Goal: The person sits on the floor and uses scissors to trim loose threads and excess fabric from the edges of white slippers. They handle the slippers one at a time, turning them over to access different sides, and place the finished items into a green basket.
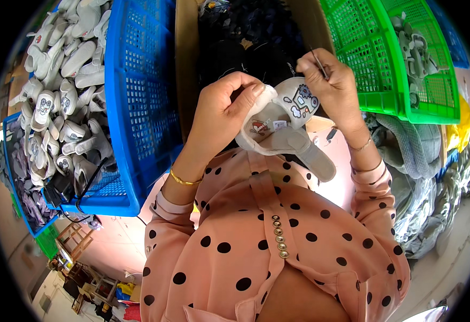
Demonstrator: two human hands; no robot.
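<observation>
grey shoe point(252, 138) pinched by its edge in left hand point(225, 106), right hand point(330, 81) curled round thin tool point(319, 63), at printed flap point(301, 102), blue crate point(118, 107) left, green crate point(401, 70) right

From the wearer's head, one wide fisheye view looks down close over the left hand point(221, 104) and right hand point(333, 81), with the spotted blouse point(315, 252) on their near side.
</observation>
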